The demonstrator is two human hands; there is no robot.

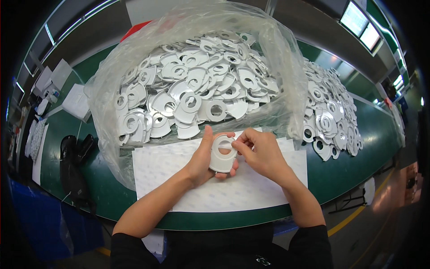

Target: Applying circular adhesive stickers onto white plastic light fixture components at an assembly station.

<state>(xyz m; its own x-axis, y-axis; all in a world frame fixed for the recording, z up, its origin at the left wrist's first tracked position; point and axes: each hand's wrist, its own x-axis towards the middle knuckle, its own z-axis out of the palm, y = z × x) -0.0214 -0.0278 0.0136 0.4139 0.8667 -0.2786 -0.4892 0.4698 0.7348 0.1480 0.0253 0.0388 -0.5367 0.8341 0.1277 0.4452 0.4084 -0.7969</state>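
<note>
A white plastic part [221,163] with a round hole near its top is held upright in front of me, above white paper sheets. My left hand [204,159] grips it from the left, its fingers wrapped behind and showing at the right edge. At the part's upper right, my right hand [260,150] has thumb and forefinger pinched together against the ring around the hole. Whether those fingertips hold anything besides the rim is too small to tell. The paper sheets [192,199] lie on the green table [179,220] beneath both hands.
Beyond my hands a large clear plastic bag [105,103] lies open, full of similar white parts [197,76]. More loose parts [333,119] are heaped on the table to the right. A black bag-like item [74,172] lies at the left, and a white packet [77,103] behind it.
</note>
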